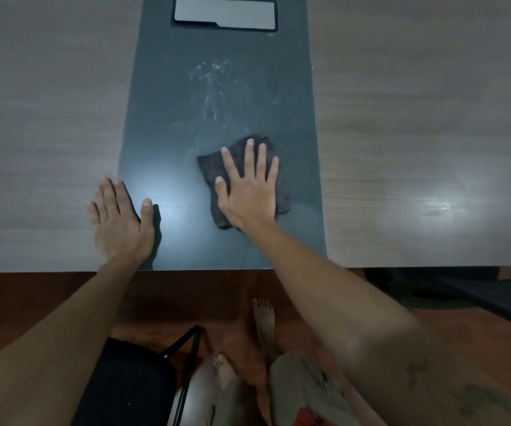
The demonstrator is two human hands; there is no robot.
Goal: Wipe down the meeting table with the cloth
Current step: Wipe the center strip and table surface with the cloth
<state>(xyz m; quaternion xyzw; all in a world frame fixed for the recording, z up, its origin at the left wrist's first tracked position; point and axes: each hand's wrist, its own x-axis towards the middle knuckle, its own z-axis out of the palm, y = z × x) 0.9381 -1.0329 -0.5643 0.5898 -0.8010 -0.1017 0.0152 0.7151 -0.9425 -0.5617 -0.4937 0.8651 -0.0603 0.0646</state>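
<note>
Right hand (248, 189) is flat on the dark cloth (281, 198), fingers straight and spread, pressing it onto the dark centre panel (168, 118) of the surface, near the front edge and a bit right of middle. Left hand (119, 216) lies flat and relaxed on the panel's left border, holding nothing, just bracing. Whitish smears (214, 87) sit just beyond the cloth, so I'd say push straight up through those with even palm pressure, overlapping strokes, and stop short of the recessed cable box lid (225, 12) at the far end. The wood-grain sides (417, 118) look due afterwards.
</note>
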